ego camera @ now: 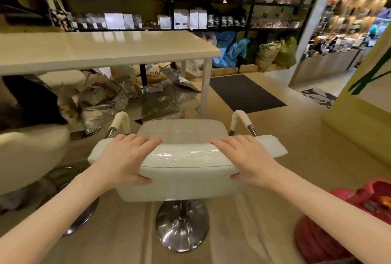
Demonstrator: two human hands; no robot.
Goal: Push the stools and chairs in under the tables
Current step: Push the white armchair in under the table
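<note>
A white padded bar stool [184,136] with a low backrest, two wrapped armrests and a round chrome base [182,224] stands in front of me. It faces the long cream table [101,49] and sits short of the table's right end. My left hand [124,155] grips the left part of the backrest top, fingers over the front and thumb behind. My right hand [248,158] grips the right part the same way. A second white stool [27,153] stands to the left, close to the table.
Silver and paper sacks [101,98] lie on the floor under the table, beside its white leg [205,86]. A dark floor mat [243,92] lies to the right. A red object [347,221] sits at my lower right. Shelves of bags and kettles line the back wall.
</note>
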